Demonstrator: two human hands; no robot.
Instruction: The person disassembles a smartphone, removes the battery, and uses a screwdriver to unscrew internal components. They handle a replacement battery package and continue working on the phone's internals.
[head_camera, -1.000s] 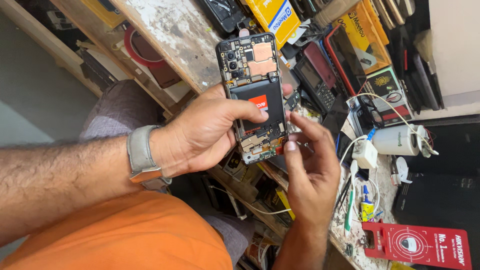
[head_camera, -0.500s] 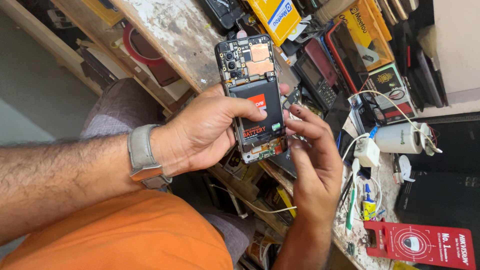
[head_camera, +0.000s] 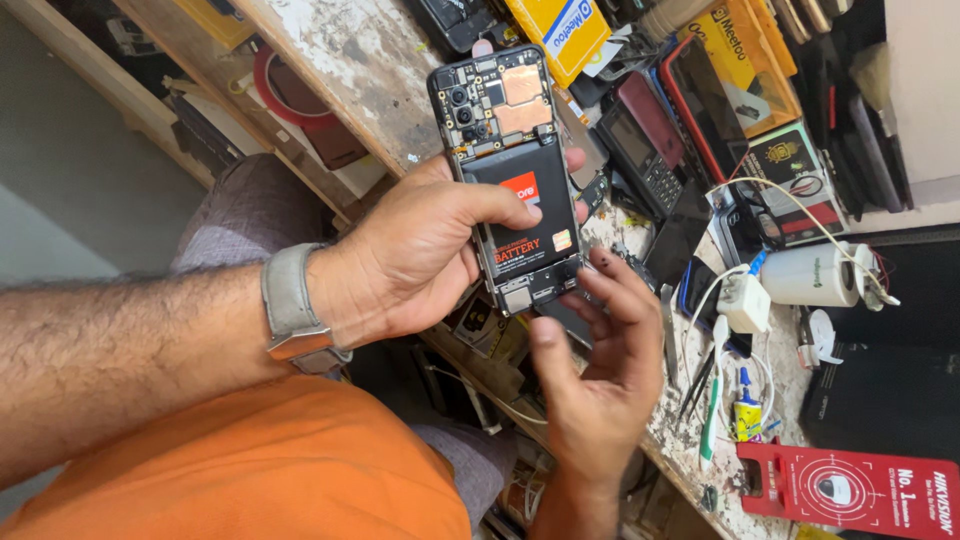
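Black battery: I am looking at the opened phone (head_camera: 512, 180) at upper centre of the head view, its back cover off, a black battery (head_camera: 527, 213) in the middle and copper shielding above it.
Left hand: my left hand (head_camera: 420, 255) is wrapping the phone from the left of the frame, thumb lying across the battery, fingers clamped behind the body.
Right hand: my right hand (head_camera: 600, 380) is coming up from lower centre, fingers loosely apart and holding nothing, one fingertip touching the lower board end of the phone.
Handling: I am judging it light and stiff but fragile, with bare circuitry exposed, so the frame edges are the place to take hold, not the boards.
Wrist: I am wearing a grey watch strap (head_camera: 292, 308) at left of centre.
Bench: the worn workbench (head_camera: 350, 60) is running diagonally, crowded on the right with a white charger (head_camera: 742, 300), a keypad phone (head_camera: 645, 160) and a red card (head_camera: 860, 485) at lower right.
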